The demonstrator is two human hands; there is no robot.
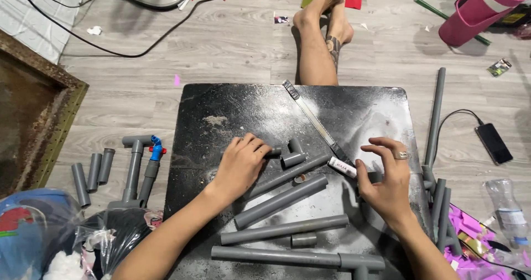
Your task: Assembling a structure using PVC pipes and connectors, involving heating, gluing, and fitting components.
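Now a short grey pipe piece point(275, 152) on the black board point(232, 105) is covered and gripped by the left hand point(241, 164), its fingers curled. A small grey fitting point(374, 176) is pinched by the right hand point(388, 181). Long grey pipes point(282, 201) are laid just below the hands, and a saw blade point(315, 122) is laid above them.

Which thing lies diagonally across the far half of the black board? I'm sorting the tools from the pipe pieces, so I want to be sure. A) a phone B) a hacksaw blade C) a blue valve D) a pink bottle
B: the hacksaw blade, long, thin and metallic, runs diagonally over the black board, ending near the right hand; the blue valve, pink bottle and phone all lie off the board on the floor.
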